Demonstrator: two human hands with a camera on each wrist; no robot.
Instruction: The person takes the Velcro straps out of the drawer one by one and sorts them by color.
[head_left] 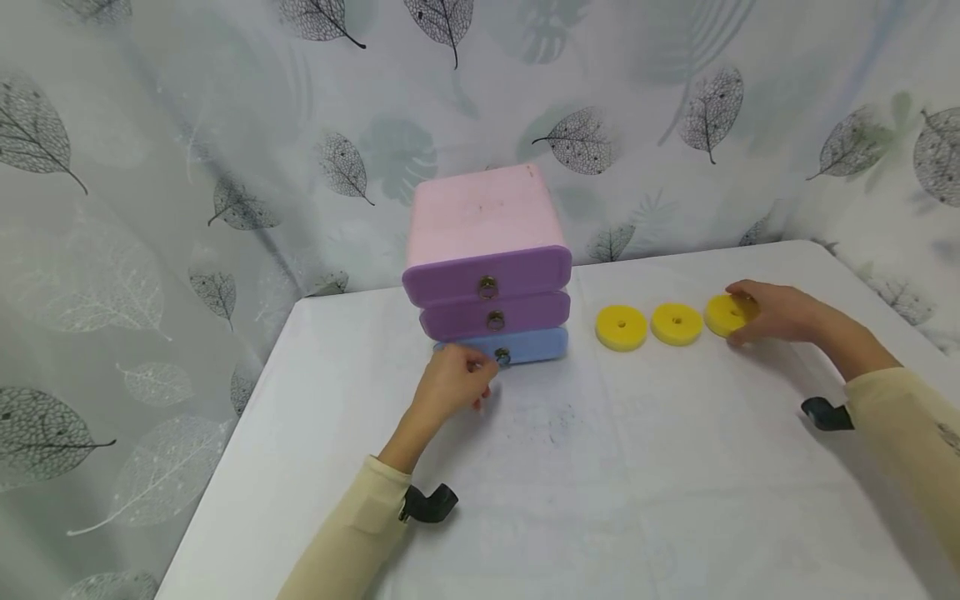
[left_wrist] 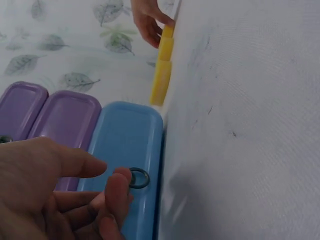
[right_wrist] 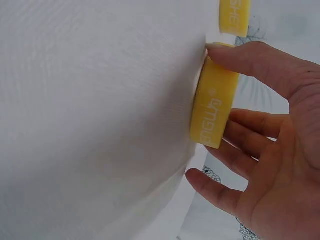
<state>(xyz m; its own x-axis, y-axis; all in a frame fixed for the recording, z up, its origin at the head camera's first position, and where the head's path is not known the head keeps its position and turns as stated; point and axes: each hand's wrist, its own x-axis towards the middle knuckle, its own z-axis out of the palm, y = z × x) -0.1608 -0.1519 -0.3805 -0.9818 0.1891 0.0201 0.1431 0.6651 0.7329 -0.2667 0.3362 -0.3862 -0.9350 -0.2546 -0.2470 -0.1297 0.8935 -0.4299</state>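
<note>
L hand [head_left: 453,377], half-curled w/ nothing held, shd pinch ring [head_left: 502,357] on blue drawer [head_left: 542,343] squarely; R hand [head_left: 783,314] grips end yellow disc [head_left: 722,317].

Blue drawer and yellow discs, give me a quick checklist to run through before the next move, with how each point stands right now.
1. Left hand at the ring pull of the blue drawer: ok, fingertips right by it.
2. Left thumb and index finger pinching the ring: not ok, a gap shows between them.
3. Right hand on the rightmost disc: ok, thumb and fingers about its edge.
4. Firmness of that hold: cannot tell.
5. Left disc and middle disc flat on the table: ok.
6. Drawer contents: cannot tell, hidden.
</note>
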